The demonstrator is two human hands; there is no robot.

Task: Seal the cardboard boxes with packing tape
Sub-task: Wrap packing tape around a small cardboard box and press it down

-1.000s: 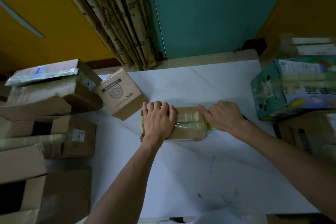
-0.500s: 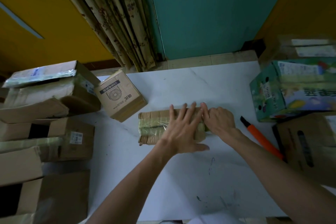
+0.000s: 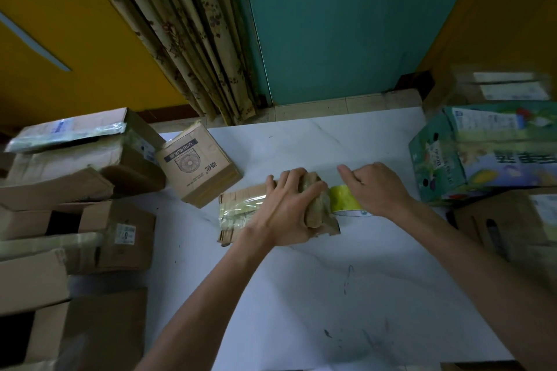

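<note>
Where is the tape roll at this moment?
In the head view, right of centre, the tape roll is on the white table between the flat box and the right hand, which holds it.

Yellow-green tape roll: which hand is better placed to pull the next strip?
Right. The right hand holds the yellow-green packing tape roll at the end of the flat brown cardboard box, while the left hand grips that box, likely steadying it.

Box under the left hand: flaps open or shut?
Shut: the box lies flat, glossy tape across its top, left hand gripping its right end.
</note>
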